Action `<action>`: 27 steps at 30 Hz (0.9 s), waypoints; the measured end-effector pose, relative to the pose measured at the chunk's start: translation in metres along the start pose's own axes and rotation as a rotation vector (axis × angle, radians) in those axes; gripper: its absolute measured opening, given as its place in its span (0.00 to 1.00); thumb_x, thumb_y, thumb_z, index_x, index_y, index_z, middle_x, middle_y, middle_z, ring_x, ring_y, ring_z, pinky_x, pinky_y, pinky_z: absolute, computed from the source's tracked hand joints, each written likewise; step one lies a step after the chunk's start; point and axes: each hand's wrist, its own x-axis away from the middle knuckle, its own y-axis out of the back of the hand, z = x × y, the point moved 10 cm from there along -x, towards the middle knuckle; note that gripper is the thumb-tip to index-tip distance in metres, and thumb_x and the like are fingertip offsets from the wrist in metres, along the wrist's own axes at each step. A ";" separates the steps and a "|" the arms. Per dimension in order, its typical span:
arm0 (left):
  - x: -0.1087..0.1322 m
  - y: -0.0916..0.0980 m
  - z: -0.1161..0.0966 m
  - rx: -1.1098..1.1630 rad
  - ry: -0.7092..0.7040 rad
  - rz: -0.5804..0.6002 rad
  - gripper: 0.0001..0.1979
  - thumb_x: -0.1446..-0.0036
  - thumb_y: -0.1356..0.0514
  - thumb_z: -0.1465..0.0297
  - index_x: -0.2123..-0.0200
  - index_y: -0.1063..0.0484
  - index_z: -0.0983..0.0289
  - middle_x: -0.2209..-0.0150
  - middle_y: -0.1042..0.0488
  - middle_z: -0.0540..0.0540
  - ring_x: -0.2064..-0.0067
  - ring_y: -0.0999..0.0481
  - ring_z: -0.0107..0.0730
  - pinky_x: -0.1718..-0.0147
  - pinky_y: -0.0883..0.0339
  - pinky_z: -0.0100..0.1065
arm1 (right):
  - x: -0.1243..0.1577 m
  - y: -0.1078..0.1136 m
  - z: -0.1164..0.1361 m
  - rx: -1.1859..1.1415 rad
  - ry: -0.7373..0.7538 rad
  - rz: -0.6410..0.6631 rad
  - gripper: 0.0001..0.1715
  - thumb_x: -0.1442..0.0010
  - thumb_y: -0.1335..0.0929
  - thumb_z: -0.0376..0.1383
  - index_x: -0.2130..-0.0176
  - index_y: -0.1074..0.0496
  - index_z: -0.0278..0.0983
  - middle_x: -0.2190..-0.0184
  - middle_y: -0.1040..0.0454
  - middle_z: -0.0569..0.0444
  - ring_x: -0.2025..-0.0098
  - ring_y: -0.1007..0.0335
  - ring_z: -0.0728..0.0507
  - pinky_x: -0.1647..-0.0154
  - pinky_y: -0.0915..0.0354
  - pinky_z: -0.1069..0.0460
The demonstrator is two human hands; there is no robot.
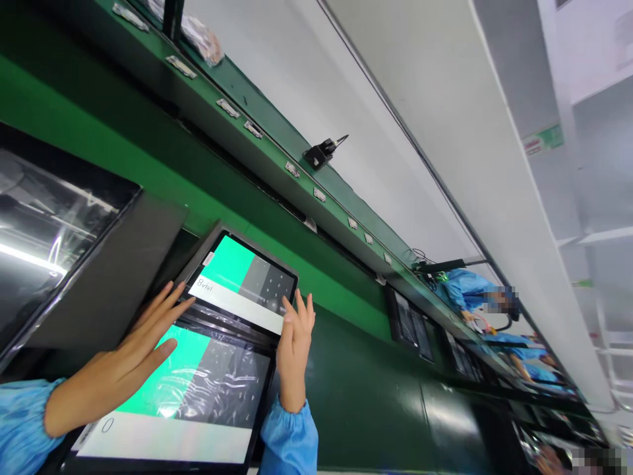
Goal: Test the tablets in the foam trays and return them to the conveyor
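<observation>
Two touch-screen devices lie in front of me, both lit with a green, grey and white calculator-like display. The farther screen [237,311] is tilted and reads something like "8vivi" in its white strip. Closer to me, the nearer screen [198,439] shows "0" beneath a wrinkled clear film. My left hand [121,363] is open, fingers stretched over the left part of the nearer screen, their tips at the farther screen's left edge. At the farther screen's right edge, my right hand [295,343] is open with its fingers apart; firm contact is hard to tell. Neither hand holds anything.
A large dark glossy panel [54,231] stands at the left. Above the green bench [356,389] runs a shelf [277,155] bearing small labels and a black adapter [319,153]. More screens [411,323] lie farther along the bench, where people in blue sleeves [462,290] are visible.
</observation>
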 end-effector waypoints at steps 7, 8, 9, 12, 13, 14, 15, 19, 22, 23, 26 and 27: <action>-0.003 -0.001 -0.001 0.012 -0.075 -0.028 0.29 0.28 0.54 0.60 0.28 0.59 0.41 0.25 0.60 0.44 0.25 0.58 0.46 0.34 0.41 0.51 | -0.061 -0.063 0.102 0.021 0.361 0.272 0.23 0.27 0.42 0.41 0.41 0.27 0.45 0.29 0.41 0.53 0.24 0.62 0.36 0.28 0.53 0.30; -0.004 -0.002 -0.001 0.012 -0.076 -0.020 0.29 0.28 0.54 0.60 0.28 0.59 0.41 0.25 0.60 0.45 0.25 0.58 0.46 0.34 0.40 0.51 | -0.068 -0.072 0.109 0.038 0.388 0.286 0.23 0.27 0.42 0.41 0.41 0.27 0.45 0.30 0.41 0.53 0.24 0.62 0.36 0.28 0.54 0.30; -0.004 -0.004 -0.001 0.013 -0.074 -0.012 0.29 0.28 0.54 0.60 0.28 0.59 0.42 0.25 0.61 0.45 0.25 0.58 0.46 0.34 0.40 0.51 | -0.074 -0.081 0.113 0.063 0.404 0.301 0.23 0.27 0.42 0.40 0.41 0.27 0.44 0.30 0.41 0.52 0.24 0.63 0.35 0.28 0.55 0.28; -0.004 -0.005 -0.002 0.029 -0.063 0.000 0.28 0.28 0.55 0.60 0.28 0.59 0.42 0.25 0.63 0.44 0.25 0.59 0.45 0.35 0.38 0.49 | -0.084 -0.101 0.114 0.133 0.400 0.347 0.22 0.28 0.41 0.38 0.42 0.26 0.42 0.29 0.42 0.50 0.23 0.66 0.31 0.30 0.60 0.23; -0.004 -0.004 -0.003 0.033 -0.061 0.000 0.28 0.27 0.55 0.59 0.28 0.59 0.42 0.25 0.64 0.44 0.25 0.59 0.44 0.35 0.38 0.48 | -0.085 -0.104 0.113 0.139 0.394 0.357 0.22 0.29 0.40 0.38 0.42 0.25 0.42 0.29 0.43 0.51 0.23 0.67 0.30 0.30 0.60 0.22; -0.004 -0.004 -0.004 0.035 -0.059 -0.004 0.28 0.27 0.55 0.59 0.28 0.59 0.42 0.25 0.64 0.43 0.25 0.60 0.43 0.35 0.39 0.48 | -0.086 -0.104 0.112 0.135 0.392 0.360 0.22 0.29 0.40 0.38 0.43 0.25 0.43 0.28 0.44 0.52 0.23 0.67 0.30 0.31 0.61 0.21; -0.003 -0.004 -0.005 0.033 -0.062 -0.004 0.28 0.27 0.55 0.59 0.28 0.59 0.42 0.25 0.63 0.43 0.25 0.60 0.43 0.34 0.40 0.48 | -0.085 -0.104 0.112 0.125 0.396 0.360 0.21 0.29 0.40 0.38 0.43 0.24 0.44 0.28 0.45 0.53 0.23 0.68 0.30 0.31 0.61 0.21; -0.003 -0.004 -0.005 0.024 -0.062 -0.014 0.28 0.28 0.54 0.59 0.28 0.58 0.41 0.25 0.62 0.43 0.25 0.58 0.44 0.34 0.40 0.48 | -0.080 -0.104 0.116 0.099 0.442 0.383 0.19 0.31 0.37 0.36 0.48 0.21 0.47 0.29 0.42 0.56 0.24 0.65 0.31 0.30 0.61 0.21; -0.003 -0.003 -0.003 0.028 -0.052 -0.022 0.29 0.28 0.54 0.59 0.28 0.59 0.42 0.25 0.62 0.43 0.25 0.57 0.43 0.36 0.36 0.45 | -0.083 -0.103 0.114 0.097 0.418 0.342 0.20 0.30 0.38 0.37 0.47 0.21 0.46 0.29 0.42 0.55 0.24 0.65 0.31 0.30 0.61 0.21; -0.004 -0.004 -0.004 0.027 -0.058 -0.019 0.29 0.28 0.54 0.59 0.28 0.59 0.42 0.25 0.62 0.43 0.26 0.57 0.43 0.37 0.35 0.44 | -0.085 -0.102 0.112 0.102 0.400 0.326 0.21 0.30 0.39 0.37 0.46 0.22 0.45 0.29 0.43 0.54 0.24 0.65 0.31 0.30 0.60 0.21; -0.004 -0.004 -0.004 0.026 -0.066 -0.007 0.29 0.28 0.54 0.60 0.28 0.59 0.42 0.25 0.62 0.44 0.26 0.56 0.44 0.38 0.33 0.43 | -0.087 -0.105 0.108 0.102 0.371 0.333 0.22 0.29 0.40 0.39 0.44 0.24 0.42 0.28 0.44 0.52 0.24 0.66 0.30 0.31 0.60 0.20; -0.004 -0.004 -0.004 0.027 -0.063 -0.007 0.29 0.28 0.54 0.60 0.28 0.58 0.42 0.25 0.62 0.44 0.26 0.56 0.44 0.38 0.33 0.42 | -0.087 -0.106 0.108 0.090 0.373 0.341 0.22 0.28 0.40 0.39 0.44 0.24 0.43 0.28 0.44 0.52 0.24 0.66 0.30 0.30 0.60 0.21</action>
